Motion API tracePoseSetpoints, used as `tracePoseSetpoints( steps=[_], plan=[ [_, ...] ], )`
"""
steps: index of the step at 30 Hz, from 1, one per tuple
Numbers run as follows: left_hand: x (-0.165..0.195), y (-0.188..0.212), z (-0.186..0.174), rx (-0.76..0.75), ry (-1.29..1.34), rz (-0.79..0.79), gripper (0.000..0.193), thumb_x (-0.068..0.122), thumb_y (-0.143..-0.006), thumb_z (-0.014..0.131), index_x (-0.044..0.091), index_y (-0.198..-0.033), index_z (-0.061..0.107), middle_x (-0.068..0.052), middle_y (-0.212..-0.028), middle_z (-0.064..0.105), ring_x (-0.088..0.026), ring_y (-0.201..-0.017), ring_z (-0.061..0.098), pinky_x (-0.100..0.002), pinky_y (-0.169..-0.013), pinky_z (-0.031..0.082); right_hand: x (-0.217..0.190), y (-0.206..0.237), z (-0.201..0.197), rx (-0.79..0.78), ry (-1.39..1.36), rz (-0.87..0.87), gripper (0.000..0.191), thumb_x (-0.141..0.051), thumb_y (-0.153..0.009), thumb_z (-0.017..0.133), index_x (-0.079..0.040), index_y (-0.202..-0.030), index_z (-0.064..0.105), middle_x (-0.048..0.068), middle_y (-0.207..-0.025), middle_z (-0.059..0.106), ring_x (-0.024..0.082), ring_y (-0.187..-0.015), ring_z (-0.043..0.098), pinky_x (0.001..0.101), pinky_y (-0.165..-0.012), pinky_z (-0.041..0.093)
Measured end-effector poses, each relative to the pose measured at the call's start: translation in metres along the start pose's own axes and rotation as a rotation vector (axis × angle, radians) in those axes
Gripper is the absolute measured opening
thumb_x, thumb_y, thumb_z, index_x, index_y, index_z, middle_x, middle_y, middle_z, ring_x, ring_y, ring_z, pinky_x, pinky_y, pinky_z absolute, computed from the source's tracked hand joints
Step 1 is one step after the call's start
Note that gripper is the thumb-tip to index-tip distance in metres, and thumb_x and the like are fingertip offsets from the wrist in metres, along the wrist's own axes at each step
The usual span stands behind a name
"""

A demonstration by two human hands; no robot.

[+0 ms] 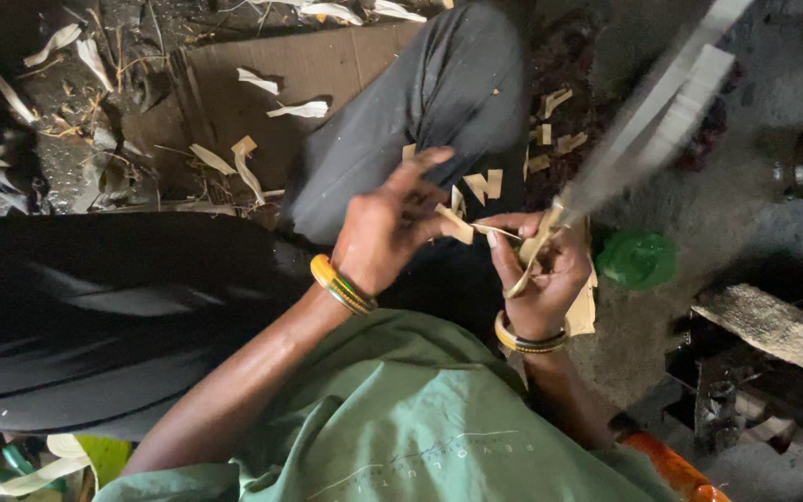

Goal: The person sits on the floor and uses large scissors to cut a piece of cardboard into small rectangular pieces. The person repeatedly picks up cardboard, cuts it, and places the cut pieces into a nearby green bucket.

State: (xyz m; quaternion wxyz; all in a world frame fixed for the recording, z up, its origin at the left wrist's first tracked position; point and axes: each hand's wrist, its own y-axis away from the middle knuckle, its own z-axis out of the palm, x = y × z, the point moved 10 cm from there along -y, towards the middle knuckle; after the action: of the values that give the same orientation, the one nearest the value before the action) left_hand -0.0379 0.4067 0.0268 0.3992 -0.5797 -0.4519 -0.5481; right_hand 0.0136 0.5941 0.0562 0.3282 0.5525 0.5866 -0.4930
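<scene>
**Thin strip worked between two hands over the lap**

A thin pale strip [493,230] is held between both hands, just above the lap. The left hand [385,228] is seen from the back, fingers half spread; its thumb and forefinger are pinched on the near end of the strip, where a small pale flat piece [455,226] is also held. The right hand [543,270] is curled, palm toward the camera; the far end of the strip is gripped between its thumb and fingers, and a looped length of the same pale material is seen hanging across the palm. A long flat blade-like bar [662,116] is seen rising from the right hand toward the upper right; it is blurred, and whether it is clasped by that hand or only lies behind it cannot be told.

Yellow and green bangles [341,286] are worn on the left wrist, a yellow and dark bangle [527,342] on the right. A green shirt [420,418] is seen at the bottom, and a bent knee in grey cloth [439,102] above the hands. Small pale offcuts [485,184] are scattered on the grey cloth and on the ground beside it. A cardboard sheet [318,74] lies on the ground at upper left, with pale shavings [299,110] on it. A green round object [637,259] lies just right of the right hand. A rough grey slab [773,327] lies at the right edge.
</scene>
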Motion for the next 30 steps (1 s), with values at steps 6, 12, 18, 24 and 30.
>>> tracePoseSetpoints(
  steps=[6, 12, 18, 24, 30],
  plan=[
    [-0.063, 0.02, 0.046, -0.031, 0.863, -0.491, 0.04, 0.018, -0.095, 0.069, -0.005, -0.126, 0.062, -0.015, -0.097, 0.074, -0.022, -0.079, 0.076, -0.037, -0.072, 0.065, -0.001, 0.006, 0.006, 0.02, -0.135, -0.11, 0.023, 0.005, -0.102, 0.067, -0.004, -0.11, 0.047, 0.02, -0.109, 0.071, 0.025, -0.1, 0.073, 0.0394, -0.099, 0.06],
    [-0.096, 0.045, 0.074, -0.083, 1.164, -0.65, 0.036, 0.019, -0.099, 0.066, -0.002, -0.128, 0.064, -0.01, -0.102, 0.074, -0.017, -0.088, 0.072, -0.031, -0.08, 0.06, 0.004, 0.014, 0.011, 0.041, -0.185, -0.153, 0.023, 0.005, -0.099, 0.065, -0.004, -0.106, 0.045, 0.019, -0.106, 0.069, 0.031, -0.108, 0.071, 0.0463, -0.102, 0.057],
    [-0.097, 0.06, 0.085, -0.235, 1.304, -0.666, 0.032, 0.013, -0.099, 0.07, 0.002, -0.129, 0.067, -0.004, -0.098, 0.07, -0.012, -0.088, 0.067, -0.027, -0.083, 0.057, 0.012, 0.011, 0.001, 0.108, -0.312, -0.086, 0.024, 0.008, -0.096, 0.067, -0.002, -0.103, 0.046, 0.02, -0.104, 0.071, 0.031, -0.102, 0.073, 0.0436, -0.097, 0.06],
    [-0.075, 0.055, 0.083, -0.279, 1.283, -0.609, 0.015, 0.011, -0.101, 0.072, 0.0, -0.109, 0.066, -0.008, -0.095, 0.072, -0.016, -0.086, 0.07, -0.029, -0.077, 0.057, 0.024, 0.01, -0.017, 0.116, -0.142, 0.026, 0.018, 0.008, -0.098, 0.07, -0.002, -0.099, 0.056, 0.02, -0.1, 0.076, 0.025, -0.089, 0.074, 0.033, -0.082, 0.057],
    [-0.037, -0.015, 0.022, 0.104, 0.855, -0.14, 0.032, -0.001, -0.094, 0.074, -0.002, -0.126, 0.07, -0.009, -0.094, 0.075, -0.013, -0.079, 0.069, -0.028, -0.073, 0.056, 0.07, 0.031, -0.021, -0.034, -0.527, 0.318, 0.02, -0.018, -0.103, 0.064, -0.001, -0.112, 0.06, 0.004, -0.088, 0.061, 0.013, -0.077, 0.059, 0.0363, -0.085, 0.06]
  ],
)
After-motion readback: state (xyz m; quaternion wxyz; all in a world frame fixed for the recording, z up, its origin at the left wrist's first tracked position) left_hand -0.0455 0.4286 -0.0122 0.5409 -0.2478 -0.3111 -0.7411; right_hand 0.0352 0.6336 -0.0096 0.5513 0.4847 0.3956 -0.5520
